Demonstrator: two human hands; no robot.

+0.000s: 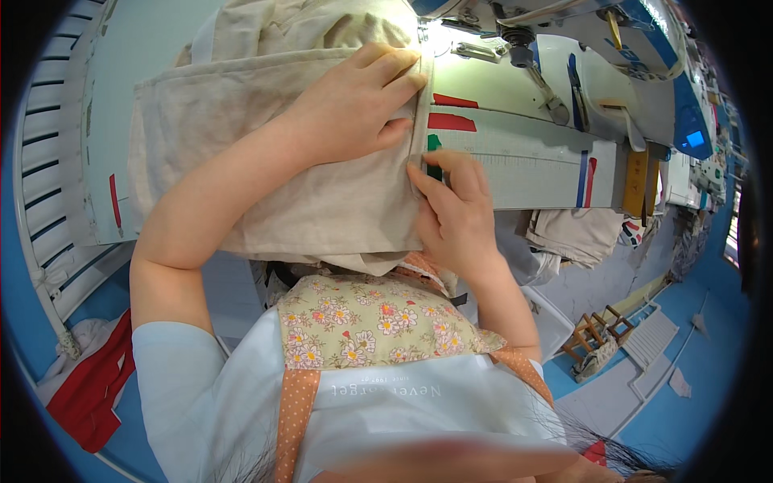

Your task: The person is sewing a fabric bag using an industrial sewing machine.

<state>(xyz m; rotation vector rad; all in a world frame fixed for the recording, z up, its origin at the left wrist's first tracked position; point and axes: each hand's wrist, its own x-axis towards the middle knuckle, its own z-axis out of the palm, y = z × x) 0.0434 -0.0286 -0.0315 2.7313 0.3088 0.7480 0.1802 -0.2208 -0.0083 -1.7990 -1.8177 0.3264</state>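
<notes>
A large beige cloth piece with a folded, stitched edge lies across the sewing machine table, bunched up at its far side. My left hand rests on the cloth close to the right-hand seam, its fingers stretched out and pressing down, the thumb apart. Nearer to me, my right hand pinches the right edge of the cloth between thumb and forefinger. The far end of the seam runs up to the brightly lit needle area of the sewing machine, where the needle itself cannot be made out.
A ruler strip with coloured tape marks crosses the table right of the cloth. Dark-handled tweezers lie on the machine bed. Folded beige cloth is piled below the table's right side. A white slatted rack stands at left, red fabric below.
</notes>
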